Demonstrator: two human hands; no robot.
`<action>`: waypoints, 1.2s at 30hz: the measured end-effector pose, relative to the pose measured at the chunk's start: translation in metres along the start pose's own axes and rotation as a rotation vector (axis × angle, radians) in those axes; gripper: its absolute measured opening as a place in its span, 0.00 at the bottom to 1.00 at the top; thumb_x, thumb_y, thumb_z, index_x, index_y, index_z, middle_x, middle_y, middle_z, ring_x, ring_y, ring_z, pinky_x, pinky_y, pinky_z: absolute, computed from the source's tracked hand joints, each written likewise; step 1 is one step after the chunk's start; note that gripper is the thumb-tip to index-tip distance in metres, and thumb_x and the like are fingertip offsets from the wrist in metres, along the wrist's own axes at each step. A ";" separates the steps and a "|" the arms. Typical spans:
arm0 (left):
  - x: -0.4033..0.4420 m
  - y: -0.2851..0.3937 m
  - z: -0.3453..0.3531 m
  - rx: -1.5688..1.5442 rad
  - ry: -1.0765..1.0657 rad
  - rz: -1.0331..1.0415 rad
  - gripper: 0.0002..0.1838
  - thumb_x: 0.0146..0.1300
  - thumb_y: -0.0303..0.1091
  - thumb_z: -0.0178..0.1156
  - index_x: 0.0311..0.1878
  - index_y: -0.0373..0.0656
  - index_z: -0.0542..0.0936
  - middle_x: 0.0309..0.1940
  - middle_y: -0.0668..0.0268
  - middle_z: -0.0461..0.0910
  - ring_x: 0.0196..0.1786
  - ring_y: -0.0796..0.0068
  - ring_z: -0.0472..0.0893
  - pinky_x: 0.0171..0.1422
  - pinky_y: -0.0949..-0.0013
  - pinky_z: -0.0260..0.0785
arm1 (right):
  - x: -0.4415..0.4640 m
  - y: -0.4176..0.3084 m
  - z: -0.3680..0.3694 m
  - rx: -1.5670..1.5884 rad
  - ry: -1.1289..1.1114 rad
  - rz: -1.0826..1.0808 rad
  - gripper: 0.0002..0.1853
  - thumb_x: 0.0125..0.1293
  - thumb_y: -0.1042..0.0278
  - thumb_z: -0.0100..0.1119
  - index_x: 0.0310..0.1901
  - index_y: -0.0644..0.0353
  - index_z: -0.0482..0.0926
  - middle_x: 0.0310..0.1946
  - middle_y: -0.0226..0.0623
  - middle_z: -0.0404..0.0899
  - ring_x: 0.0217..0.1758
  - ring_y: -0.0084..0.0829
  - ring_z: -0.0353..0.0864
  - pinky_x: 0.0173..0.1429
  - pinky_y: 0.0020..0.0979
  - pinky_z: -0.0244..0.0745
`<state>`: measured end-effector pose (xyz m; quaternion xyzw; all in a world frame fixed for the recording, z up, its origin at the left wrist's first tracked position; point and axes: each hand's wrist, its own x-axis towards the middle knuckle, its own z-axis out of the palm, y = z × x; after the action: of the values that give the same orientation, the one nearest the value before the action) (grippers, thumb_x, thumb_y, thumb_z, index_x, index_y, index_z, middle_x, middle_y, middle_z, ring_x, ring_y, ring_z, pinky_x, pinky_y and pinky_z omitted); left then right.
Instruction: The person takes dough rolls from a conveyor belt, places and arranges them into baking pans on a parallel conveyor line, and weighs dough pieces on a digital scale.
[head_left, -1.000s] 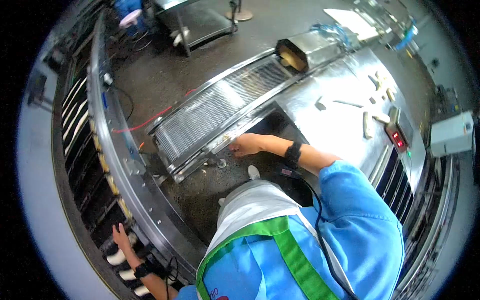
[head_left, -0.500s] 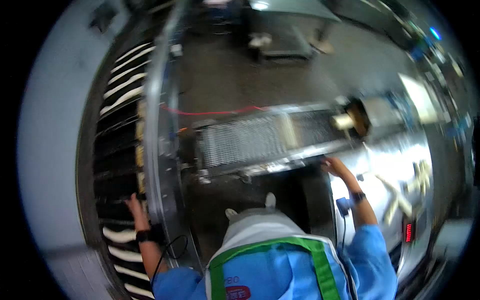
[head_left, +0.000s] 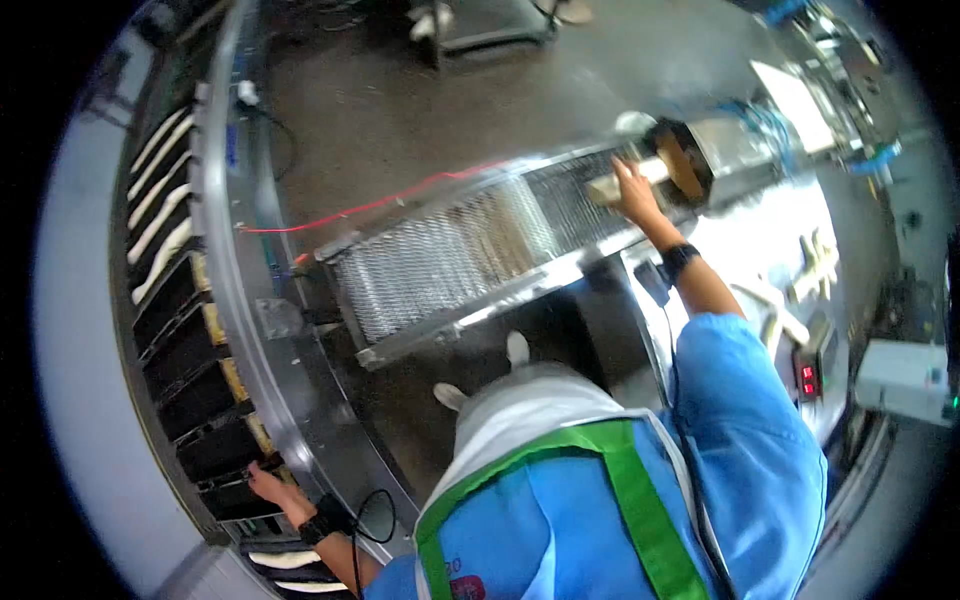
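The fingers of the right hand point(head_left: 640, 203) lie across a pale roll point(head_left: 605, 190), whose ends show on both sides of them; whether they are closed around it, I cannot tell; under them is the upper end of a mesh conveyor point(head_left: 400, 285), which slopes away to their left; just right of them is the dark mouth of a metal housing point(head_left: 735, 145). The fingers of the left hand point(head_left: 275, 487), loosely bent, are at the edge of a row of black trays point(head_left: 205, 400); whether they touch one, I cannot tell; farther up the row from them lie long pale strips point(head_left: 165, 258), with more just below them. Right of and nearer the body than the right fingers, a steel counter point(head_left: 725, 230) holds pale pieces point(head_left: 815, 270) and a red-digit display point(head_left: 808, 375).
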<state>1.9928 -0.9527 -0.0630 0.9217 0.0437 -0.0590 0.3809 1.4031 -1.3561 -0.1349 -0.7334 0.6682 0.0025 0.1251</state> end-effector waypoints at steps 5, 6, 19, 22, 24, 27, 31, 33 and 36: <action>0.064 -0.039 0.026 -0.163 0.045 0.155 0.22 0.56 0.45 0.46 0.42 0.33 0.71 0.37 0.58 0.73 0.33 0.63 0.71 0.36 0.64 0.63 | -0.055 -0.014 0.005 -0.051 0.081 -0.010 0.41 0.35 0.73 0.63 0.55 0.47 0.54 0.51 0.41 0.56 0.50 0.46 0.62 0.46 0.41 0.68; 0.092 -0.031 0.038 -0.476 -0.158 -0.006 0.22 0.56 0.45 0.47 0.44 0.34 0.70 0.37 0.61 0.71 0.36 0.66 0.70 0.39 0.65 0.62 | -0.055 -0.013 0.013 -0.075 0.126 -0.027 0.40 0.35 0.73 0.62 0.53 0.46 0.55 0.51 0.40 0.56 0.50 0.46 0.61 0.45 0.41 0.68; -0.029 0.144 0.055 -0.345 -0.647 0.666 0.15 0.58 0.37 0.46 0.43 0.39 0.73 0.41 0.65 0.73 0.45 0.74 0.70 0.51 0.73 0.58 | 0.002 -0.096 -0.010 -0.104 -0.108 -0.618 0.30 0.38 0.66 0.64 0.48 0.59 0.67 0.36 0.44 0.73 0.42 0.42 0.70 0.50 0.38 0.63; -0.035 0.083 0.047 -0.423 -0.740 0.450 0.13 0.57 0.35 0.46 0.42 0.40 0.73 0.42 0.67 0.72 0.46 0.77 0.69 0.52 0.75 0.58 | -0.004 -0.107 -0.076 0.106 0.062 -0.600 0.29 0.41 0.70 0.63 0.48 0.65 0.66 0.41 0.44 0.72 0.45 0.39 0.71 0.49 0.34 0.65; -0.030 0.047 0.035 -0.425 -0.641 0.401 0.13 0.57 0.35 0.46 0.42 0.40 0.73 0.39 0.68 0.72 0.43 0.79 0.69 0.49 0.76 0.59 | -0.021 -0.138 -0.133 0.492 0.079 -0.550 0.24 0.44 0.73 0.59 0.47 0.64 0.67 0.40 0.39 0.73 0.42 0.31 0.72 0.47 0.29 0.65; -0.025 0.020 0.032 -0.566 -0.650 0.344 0.13 0.57 0.32 0.46 0.43 0.38 0.71 0.38 0.67 0.72 0.42 0.81 0.69 0.46 0.77 0.60 | -0.040 -0.206 -0.218 0.781 0.080 -0.594 0.19 0.50 0.68 0.54 0.45 0.63 0.68 0.34 0.32 0.73 0.36 0.22 0.71 0.40 0.23 0.64; -0.025 0.001 0.023 -0.642 -0.686 0.378 0.13 0.56 0.32 0.46 0.43 0.39 0.70 0.37 0.66 0.71 0.41 0.79 0.69 0.46 0.76 0.60 | -0.056 -0.331 -0.265 1.124 0.004 -0.739 0.18 0.53 0.62 0.51 0.43 0.63 0.68 0.35 0.31 0.71 0.35 0.22 0.69 0.35 0.21 0.63; -0.029 -0.005 0.013 -0.660 -0.665 0.411 0.13 0.56 0.32 0.46 0.43 0.38 0.70 0.39 0.65 0.70 0.42 0.78 0.68 0.46 0.76 0.59 | -0.070 -0.403 -0.270 1.344 -0.080 -0.815 0.17 0.53 0.62 0.52 0.43 0.62 0.68 0.36 0.33 0.71 0.36 0.23 0.70 0.37 0.23 0.67; -0.036 -0.011 -0.017 -0.707 -0.712 0.292 0.13 0.57 0.32 0.46 0.43 0.37 0.70 0.43 0.64 0.68 0.46 0.77 0.67 0.49 0.76 0.57 | -0.066 -0.506 -0.254 1.560 -0.171 -1.039 0.15 0.52 0.65 0.54 0.40 0.62 0.69 0.35 0.35 0.71 0.37 0.26 0.71 0.40 0.25 0.71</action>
<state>1.9571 -0.9344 -0.0535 0.6561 -0.2000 -0.2967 0.6644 1.8510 -1.3002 0.2136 -0.6459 0.0590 -0.4481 0.6152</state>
